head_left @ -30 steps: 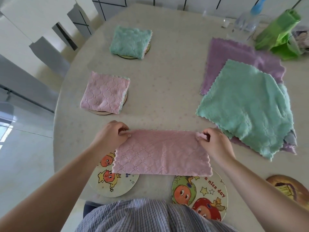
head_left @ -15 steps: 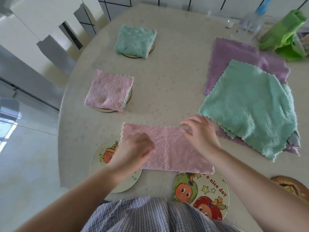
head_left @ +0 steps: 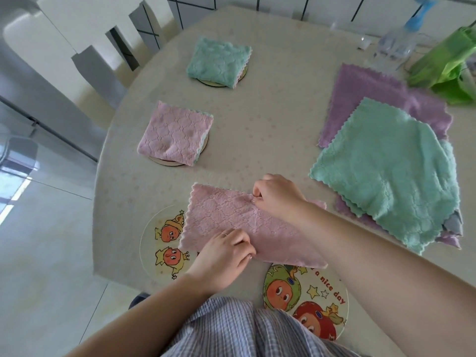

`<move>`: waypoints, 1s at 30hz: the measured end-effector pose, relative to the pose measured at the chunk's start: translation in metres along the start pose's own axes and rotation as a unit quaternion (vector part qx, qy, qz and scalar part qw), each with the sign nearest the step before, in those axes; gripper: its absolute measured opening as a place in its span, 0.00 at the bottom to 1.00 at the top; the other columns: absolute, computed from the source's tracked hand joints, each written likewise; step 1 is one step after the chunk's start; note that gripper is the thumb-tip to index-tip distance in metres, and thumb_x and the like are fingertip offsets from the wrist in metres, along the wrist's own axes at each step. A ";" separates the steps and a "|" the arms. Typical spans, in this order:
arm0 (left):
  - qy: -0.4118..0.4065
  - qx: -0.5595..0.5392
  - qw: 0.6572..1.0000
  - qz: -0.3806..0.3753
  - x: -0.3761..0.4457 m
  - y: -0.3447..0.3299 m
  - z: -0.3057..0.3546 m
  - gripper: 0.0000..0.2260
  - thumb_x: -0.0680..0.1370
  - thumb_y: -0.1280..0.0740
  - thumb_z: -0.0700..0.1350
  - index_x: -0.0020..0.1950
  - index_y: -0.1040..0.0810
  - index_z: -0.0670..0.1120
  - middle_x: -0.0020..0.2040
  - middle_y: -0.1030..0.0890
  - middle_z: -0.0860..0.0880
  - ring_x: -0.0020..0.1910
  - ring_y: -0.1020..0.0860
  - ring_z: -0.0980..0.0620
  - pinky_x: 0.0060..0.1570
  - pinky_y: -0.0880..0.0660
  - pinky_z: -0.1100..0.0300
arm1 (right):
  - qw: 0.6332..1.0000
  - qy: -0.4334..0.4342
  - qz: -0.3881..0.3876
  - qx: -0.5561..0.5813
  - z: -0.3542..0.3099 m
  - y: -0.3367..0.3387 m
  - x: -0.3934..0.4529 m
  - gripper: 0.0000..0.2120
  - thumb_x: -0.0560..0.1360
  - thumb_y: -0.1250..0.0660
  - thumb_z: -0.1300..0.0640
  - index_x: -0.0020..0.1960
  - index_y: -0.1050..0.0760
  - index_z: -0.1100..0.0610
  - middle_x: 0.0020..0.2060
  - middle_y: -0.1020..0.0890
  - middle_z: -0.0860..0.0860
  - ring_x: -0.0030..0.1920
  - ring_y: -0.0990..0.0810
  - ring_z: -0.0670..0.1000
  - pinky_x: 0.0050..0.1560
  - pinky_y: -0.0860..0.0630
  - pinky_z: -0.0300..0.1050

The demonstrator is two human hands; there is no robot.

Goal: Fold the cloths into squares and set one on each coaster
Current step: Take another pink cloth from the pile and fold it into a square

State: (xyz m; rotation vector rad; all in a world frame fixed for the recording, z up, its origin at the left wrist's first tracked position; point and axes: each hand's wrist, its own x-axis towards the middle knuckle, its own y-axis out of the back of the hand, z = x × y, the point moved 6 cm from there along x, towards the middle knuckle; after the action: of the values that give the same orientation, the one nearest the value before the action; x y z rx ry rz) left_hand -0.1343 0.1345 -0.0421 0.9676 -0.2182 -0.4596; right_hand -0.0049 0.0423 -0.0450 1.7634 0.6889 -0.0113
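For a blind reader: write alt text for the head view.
Two hands, left hand and right hand, pinch the middle of a half-folded pink cloth on a table. Beyond it, a pink square and a teal square sit on coasters; unfolded cloths lie right.

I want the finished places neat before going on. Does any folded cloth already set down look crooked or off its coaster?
Slightly. The folded pink cloth sits turned at an angle, its coaster peeking out at the near and right edges. The folded teal cloth is likewise rotated on its coaster. Nothing looks spilled or damaged.
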 end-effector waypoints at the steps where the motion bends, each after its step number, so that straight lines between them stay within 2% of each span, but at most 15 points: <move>1: 0.002 0.003 1.000 0.009 0.000 0.005 0.001 0.03 0.72 0.30 0.43 0.43 0.20 0.50 0.42 0.25 0.54 0.40 0.25 0.56 0.42 0.25 0.59 | 1.000 -0.005 0.005 0.027 0.003 0.002 -0.001 0.08 0.74 0.36 0.53 0.50 0.23 0.54 0.52 0.22 0.51 0.53 0.25 0.54 0.50 0.30 0.45; 4: 0.021 0.010 0.998 0.050 -0.003 0.025 0.001 0.03 0.73 0.35 0.47 0.44 0.21 0.53 0.40 0.24 0.57 0.39 0.25 0.59 0.46 0.28 0.61 | 0.990 -0.032 0.023 0.138 0.016 0.016 -0.012 0.03 0.74 0.37 0.53 0.45 0.28 0.52 0.41 0.22 0.48 0.42 0.24 0.52 0.40 0.33 0.43; 6: 0.055 -0.011 0.995 0.084 -0.008 0.041 -0.003 0.04 0.74 0.36 0.48 0.46 0.23 0.54 0.41 0.22 0.60 0.38 0.24 0.62 0.47 0.28 0.62 | 0.976 -0.045 0.043 0.209 0.026 0.028 -0.024 0.05 0.75 0.37 0.52 0.43 0.30 0.53 0.35 0.23 0.46 0.35 0.26 0.48 0.35 0.33 0.42; 9: 0.164 -0.146 0.963 0.153 -0.016 0.059 -0.014 0.06 0.75 0.35 0.41 0.46 0.25 0.53 0.39 0.22 0.62 0.37 0.24 0.62 0.40 0.30 0.70 | 0.953 -0.048 0.060 0.292 0.034 0.044 -0.043 0.05 0.77 0.38 0.51 0.46 0.29 0.53 0.35 0.22 0.46 0.32 0.26 0.42 0.34 0.33 0.37; 11: 0.253 -0.297 0.905 0.172 -0.016 0.059 -0.019 0.07 0.78 0.39 0.38 0.46 0.26 0.50 0.38 0.23 0.60 0.38 0.24 0.62 0.42 0.29 0.69 | 0.939 -0.055 0.056 0.336 0.031 0.046 -0.056 0.06 0.78 0.39 0.52 0.48 0.29 0.55 0.35 0.24 0.44 0.30 0.27 0.36 0.34 0.33 0.32; 12: 0.288 -0.386 0.860 0.171 -0.014 0.056 -0.019 0.08 0.79 0.41 0.37 0.47 0.26 0.48 0.39 0.23 0.57 0.39 0.24 0.60 0.45 0.27 0.63 | 0.929 -0.069 0.053 0.360 0.030 0.043 -0.063 0.06 0.78 0.39 0.54 0.51 0.30 0.56 0.37 0.24 0.43 0.32 0.26 0.34 0.34 0.31 0.30; 14: 0.325 -0.528 0.769 0.153 -0.008 0.048 -0.016 0.08 0.81 0.45 0.37 0.49 0.27 0.44 0.41 0.24 0.47 0.39 0.24 0.54 0.47 0.26 0.55 | 0.903 -0.101 0.055 0.414 0.029 0.036 -0.076 0.08 0.78 0.39 0.56 0.56 0.32 0.55 0.46 0.22 0.45 0.42 0.22 0.39 0.42 0.26 0.30; 15: 0.325 -0.556 0.752 0.141 -0.005 0.048 -0.015 0.09 0.81 0.46 0.38 0.51 0.27 0.44 0.41 0.26 0.44 0.38 0.25 0.52 0.46 0.26 0.53 | 0.889 -0.108 0.058 0.441 0.028 0.034 -0.082 0.10 0.78 0.39 0.58 0.58 0.33 0.53 0.50 0.21 0.46 0.48 0.21 0.45 0.48 0.25 0.34; 18: 0.270 -0.499 0.817 0.103 0.007 0.058 -0.009 0.11 0.81 0.44 0.42 0.59 0.27 0.54 0.49 0.23 0.44 0.44 0.23 0.45 0.47 0.24 0.49 | 0.867 -0.069 0.070 0.488 0.017 0.042 -0.096 0.19 0.77 0.40 0.64 0.63 0.34 0.46 0.60 0.28 0.38 0.62 0.29 0.39 0.62 0.32 0.33; 20: 0.239 -0.469 0.846 0.083 0.017 0.065 -0.007 0.17 0.79 0.41 0.38 0.64 0.31 0.57 0.53 0.21 0.52 0.45 0.20 0.55 0.43 0.22 0.60 | 0.871 -0.046 0.075 0.484 0.012 0.049 -0.104 0.24 0.77 0.41 0.65 0.68 0.38 0.46 0.64 0.34 0.35 0.62 0.29 0.39 0.67 0.39 0.35; 22: 0.250 -0.450 0.856 0.053 0.025 0.061 -0.016 0.23 0.79 0.40 0.35 0.68 0.37 0.56 0.56 0.23 0.56 0.44 0.20 0.62 0.43 0.23 0.66 | 0.882 -0.059 0.070 0.462 0.013 0.043 -0.107 0.27 0.77 0.40 0.64 0.72 0.42 0.48 0.70 0.38 0.38 0.49 0.22 0.40 0.65 0.34 0.45; 24: 0.286 -0.390 0.875 0.015 0.027 0.049 -0.030 0.25 0.78 0.39 0.37 0.72 0.39 0.55 0.58 0.26 0.57 0.46 0.21 0.59 0.51 0.22 0.58 | 0.886 -0.097 0.057 0.450 0.018 0.024 -0.104 0.29 0.77 0.39 0.63 0.74 0.44 0.47 0.72 0.40 0.42 0.33 0.24 0.40 0.53 0.25 0.49; 25: 0.306 -0.365 0.879 -0.005 0.026 0.044 -0.035 0.26 0.78 0.39 0.38 0.73 0.40 0.55 0.59 0.27 0.57 0.47 0.21 0.56 0.54 0.23 0.53 | 0.883 -0.118 0.049 0.451 0.020 0.013 -0.102 0.30 0.76 0.39 0.62 0.74 0.45 0.46 0.73 0.39 0.44 0.34 0.22 0.44 0.50 0.24 0.50; 27: 0.323 -0.351 0.878 -0.022 0.022 0.037 -0.038 0.26 0.77 0.38 0.38 0.72 0.39 0.56 0.63 0.30 0.55 0.49 0.21 0.51 0.54 0.23 0.48 | 0.876 -0.157 0.045 0.453 0.025 -0.006 -0.101 0.31 0.76 0.38 0.61 0.74 0.46 0.46 0.72 0.37 0.47 0.49 0.20 0.55 0.54 0.25 0.53; 30: 0.342 -0.401 0.850 0.012 0.014 0.035 -0.042 0.23 0.77 0.40 0.36 0.70 0.35 0.54 0.62 0.26 0.51 0.52 0.21 0.46 0.56 0.25 0.43 | 0.860 -0.180 0.062 0.473 0.031 -0.018 -0.108 0.29 0.77 0.37 0.57 0.74 0.44 0.47 0.68 0.31 0.48 0.62 0.27 0.52 0.60 0.28 0.47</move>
State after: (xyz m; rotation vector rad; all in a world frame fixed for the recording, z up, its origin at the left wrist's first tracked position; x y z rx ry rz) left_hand -0.0962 0.1763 -0.0364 0.2481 0.5829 -0.1205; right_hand -0.0917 -0.0299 -0.0326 2.6415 0.2795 -0.6817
